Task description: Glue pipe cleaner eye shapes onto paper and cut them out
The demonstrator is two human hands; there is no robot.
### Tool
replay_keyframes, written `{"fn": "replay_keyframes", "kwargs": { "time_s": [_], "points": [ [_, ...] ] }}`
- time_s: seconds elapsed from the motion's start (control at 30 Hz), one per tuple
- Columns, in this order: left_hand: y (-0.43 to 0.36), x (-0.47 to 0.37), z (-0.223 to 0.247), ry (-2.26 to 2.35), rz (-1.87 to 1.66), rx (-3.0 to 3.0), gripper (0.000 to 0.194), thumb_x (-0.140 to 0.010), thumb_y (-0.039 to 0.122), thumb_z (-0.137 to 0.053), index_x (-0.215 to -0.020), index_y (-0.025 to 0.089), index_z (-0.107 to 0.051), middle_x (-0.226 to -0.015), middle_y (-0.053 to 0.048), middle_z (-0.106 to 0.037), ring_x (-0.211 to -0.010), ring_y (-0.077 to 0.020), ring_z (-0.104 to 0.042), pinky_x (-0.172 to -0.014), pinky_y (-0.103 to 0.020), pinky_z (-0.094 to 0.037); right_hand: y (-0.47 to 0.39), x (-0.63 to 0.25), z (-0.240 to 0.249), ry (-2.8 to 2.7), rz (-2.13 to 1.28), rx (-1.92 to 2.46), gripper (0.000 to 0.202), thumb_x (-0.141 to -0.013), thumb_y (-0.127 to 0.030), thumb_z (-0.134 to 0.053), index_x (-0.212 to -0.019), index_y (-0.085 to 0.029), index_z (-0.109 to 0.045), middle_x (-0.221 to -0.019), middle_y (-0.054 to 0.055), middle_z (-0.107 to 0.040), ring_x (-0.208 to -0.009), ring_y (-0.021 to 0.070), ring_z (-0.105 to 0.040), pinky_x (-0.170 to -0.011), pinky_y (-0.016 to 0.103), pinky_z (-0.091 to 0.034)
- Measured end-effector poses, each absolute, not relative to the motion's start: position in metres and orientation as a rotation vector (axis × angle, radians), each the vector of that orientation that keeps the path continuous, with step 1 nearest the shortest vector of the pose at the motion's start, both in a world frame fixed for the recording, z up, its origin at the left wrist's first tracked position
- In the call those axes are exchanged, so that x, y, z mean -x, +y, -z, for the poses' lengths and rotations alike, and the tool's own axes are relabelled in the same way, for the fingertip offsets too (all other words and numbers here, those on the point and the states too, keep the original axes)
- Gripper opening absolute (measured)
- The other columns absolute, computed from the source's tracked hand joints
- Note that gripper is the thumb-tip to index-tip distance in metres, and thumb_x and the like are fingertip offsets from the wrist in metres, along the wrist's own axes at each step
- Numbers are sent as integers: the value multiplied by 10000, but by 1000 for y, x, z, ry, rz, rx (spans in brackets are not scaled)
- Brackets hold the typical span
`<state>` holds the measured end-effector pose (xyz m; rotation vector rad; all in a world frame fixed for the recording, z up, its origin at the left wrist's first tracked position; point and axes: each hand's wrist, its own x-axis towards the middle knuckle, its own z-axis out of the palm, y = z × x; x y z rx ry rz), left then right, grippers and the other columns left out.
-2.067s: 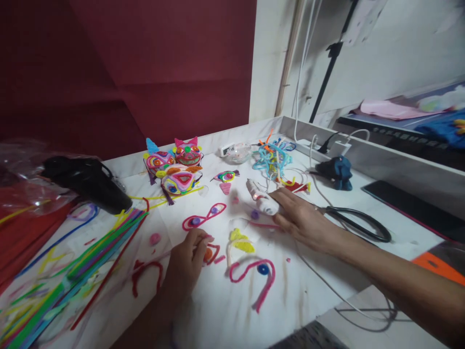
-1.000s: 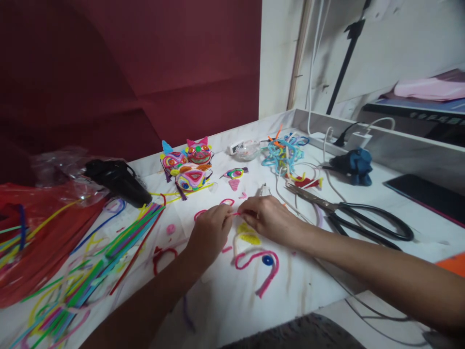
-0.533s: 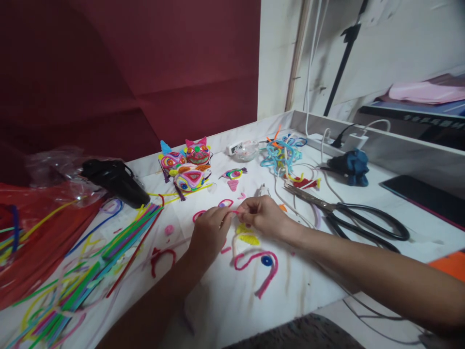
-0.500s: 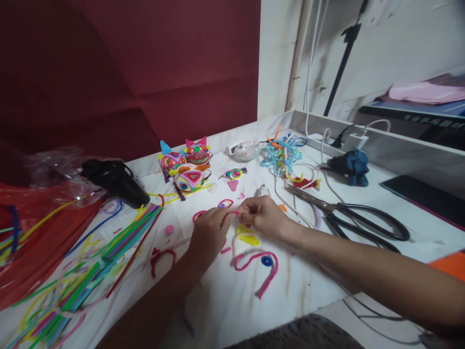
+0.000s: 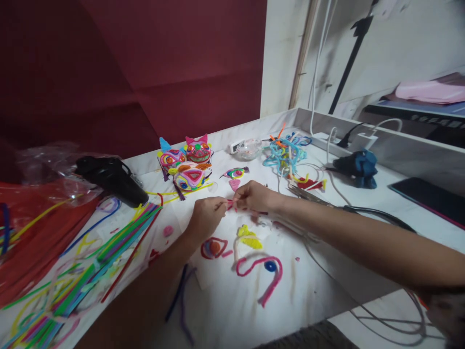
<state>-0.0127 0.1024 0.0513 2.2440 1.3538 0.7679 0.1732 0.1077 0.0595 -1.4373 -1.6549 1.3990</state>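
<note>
My left hand (image 5: 206,218) and my right hand (image 5: 254,196) meet above the middle of the white table, fingertips pinched close together. Between them shows a short pink pipe cleaner (image 5: 229,205), gripped from both sides and partly hidden by the fingers. Just nearer than my left hand lies a red eye-shaped coil (image 5: 214,248) with an orange centre. A yellow fuzzy piece (image 5: 250,241) rests below my right hand. Closer to me, a long curved pink pipe cleaner (image 5: 279,278) bends around a blue disc (image 5: 270,266). A small pink triangle (image 5: 234,184) lies beyond the hands.
Several colourful animal-face pieces (image 5: 189,175) stand at the back. Bundled pipe cleaners (image 5: 96,264) and a black hot-glue-gun-like tool (image 5: 112,180) lie left. Large scissors (image 5: 308,195), partly under my right forearm, cables, a blue-black object (image 5: 358,167) and a phone (image 5: 430,198) occupy the right.
Both hands have moved slightly farther back over the table, still pinching the pink pipe cleaner. The red eye-shaped coil now shows fully. My right forearm covers more of the scissors.
</note>
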Motion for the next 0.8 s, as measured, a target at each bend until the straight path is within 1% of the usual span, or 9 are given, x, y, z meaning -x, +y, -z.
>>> {"fn": "replay_keyframes", "kwargs": {
  "time_s": [0.1,0.2,0.33,0.53,0.7,0.8],
  "points": [
    [125,14,-54,1382,-690,-2211,176,-794,181,-595,-734,182,-760,-578,21,-671,-590,-139,-608,-611,-231,-444,132,-172,-61,-1724,-1449,1497,189,-909,-132,-705,-734,-135,-634,-608,-81,-586,-474,54,-507,-446,166,-427],
    [141,15,-53,1424,-670,-2142,155,-776,194,-616,-752,176,-768,-579,19,-675,-569,-140,-614,-592,-228,-455,147,-168,-59,-1736,-1494,1542,171,-959,-227,-680,-823,-133,-638,-714,-52,-621,-536,64,-552,-477,180,-474],
    [153,18,-47,1447,-688,-2111,160,-779,193,-603,-763,171,-762,-539,35,-652,-517,-134,-606,-558,-221,-459,157,-164,-55,-1707,-1513,1570,138,-972,-258,-664,-911,-135,-647,-810,-25,-649,-617,87,-599,-531,208,-519],
    [157,19,-42,1417,-730,-2235,162,-785,158,-591,-742,184,-744,-579,28,-669,-603,-145,-629,-603,-225,-463,163,-164,-44,-1642,-1523,1554,154,-986,-299,-644,-990,-146,-649,-881,-3,-661,-671,105,-618,-574,237,-546],
    [157,18,-39,1372,-721,-2389,151,-761,101,-615,-671,175,-712,-690,-8,-695,-683,-152,-607,-684,-253,-448,166,-165,-36,-1628,-1546,1498,163,-980,-298,-655,-962,-137,-647,-836,-16,-651,-620,89,-598,-531,214,-523],
    [157,19,-38,1347,-707,-2453,156,-783,91,-607,-693,169,-708,-740,-24,-689,-720,-157,-595,-716,-264,-435,167,-164,-34,-1638,-1532,1485,171,-982,-300,-652,-934,-136,-645,-794,-30,-636,-571,75,-564,-497,197,-495]
  ]
}}
